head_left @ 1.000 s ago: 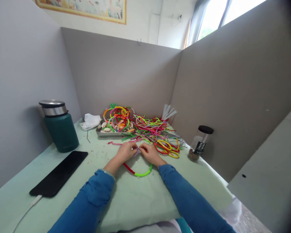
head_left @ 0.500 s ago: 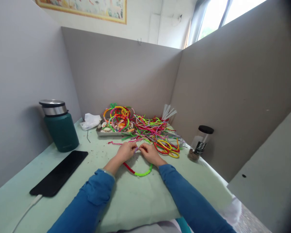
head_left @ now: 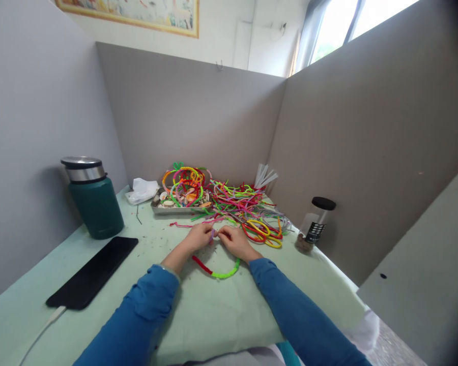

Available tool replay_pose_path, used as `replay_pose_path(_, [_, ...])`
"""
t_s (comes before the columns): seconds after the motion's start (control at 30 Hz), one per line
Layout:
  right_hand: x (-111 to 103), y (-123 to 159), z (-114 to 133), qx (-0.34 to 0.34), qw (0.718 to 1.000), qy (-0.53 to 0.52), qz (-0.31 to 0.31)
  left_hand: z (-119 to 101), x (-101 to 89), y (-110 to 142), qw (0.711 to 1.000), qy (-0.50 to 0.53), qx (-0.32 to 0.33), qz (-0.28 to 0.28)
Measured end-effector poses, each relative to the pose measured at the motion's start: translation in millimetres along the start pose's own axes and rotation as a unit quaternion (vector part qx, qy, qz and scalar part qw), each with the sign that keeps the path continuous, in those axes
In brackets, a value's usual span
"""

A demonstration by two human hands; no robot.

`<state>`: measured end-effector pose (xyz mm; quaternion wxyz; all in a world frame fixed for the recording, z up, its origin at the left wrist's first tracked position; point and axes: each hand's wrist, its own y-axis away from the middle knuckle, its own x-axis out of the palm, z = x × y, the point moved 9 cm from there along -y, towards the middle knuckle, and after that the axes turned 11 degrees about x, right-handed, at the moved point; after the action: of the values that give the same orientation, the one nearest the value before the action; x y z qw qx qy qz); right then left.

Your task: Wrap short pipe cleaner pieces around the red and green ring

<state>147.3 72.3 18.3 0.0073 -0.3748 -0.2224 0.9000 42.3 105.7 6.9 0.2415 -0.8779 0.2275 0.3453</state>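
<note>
Over the middle of the table my left hand [head_left: 199, 238] is closed, pinching a purple pipe cleaner [head_left: 212, 235] at its fingertips. My right hand [head_left: 233, 240] pinches close beside it, fingertips together at the same small purple piece. Below both hands lies a curved band wrapped in red and bright green pipe cleaner [head_left: 224, 275]. Its upper ends run under or behind the hands, so I cannot tell whether the purple piece is joined to it. Just right of my right hand rest scissors with red and yellow handles [head_left: 265, 231].
Behind the hands are a heap of coloured pipe cleaners [head_left: 240, 198] and a metal tray [head_left: 175, 210] with shells and wrapped loops. A green bottle [head_left: 95, 203], black phone [head_left: 93, 272] and tissue pack [head_left: 142, 190] stand left; a black-lidded jar [head_left: 315, 226] is right. Grey partitions [head_left: 191, 107] enclose the table.
The purple piece has shifted slightly between the fingertips and now stands more upright against my left fingers. My left hand has moved a touch leftward; the red and green band lies nearly as before.
</note>
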Motion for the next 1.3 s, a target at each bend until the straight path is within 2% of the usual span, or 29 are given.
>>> replay_pose_path(0.2, [1,1,1,-0.005,1.0,0.011,0.006,5,10.2,3,0.993,0.104,-0.043,0.027])
replay_pose_path(0.37, [1,1,2,-0.004,1.0,0.011,0.003,6,10.2,5,0.99,0.12,-0.074,0.01])
replay_pose_path(0.6, [-1,1,5,-0.01,1.0,0.002,0.0,23,19.5,3,0.971,0.208,-0.114,-0.003])
replay_pose_path(0.73, [-2,2,6,-0.01,1.0,-0.003,-0.002,22,18.6,5,0.961,0.242,-0.13,-0.009])
replay_pose_path(0.93, [-4,2,10,-0.012,1.0,-0.017,-0.004,8,13.5,9,0.958,0.257,-0.127,-0.007])
replay_pose_path(1.3, [-4,2,11,-0.021,1.0,-0.019,-0.008,8,13.2,8,0.954,0.279,-0.104,-0.014])
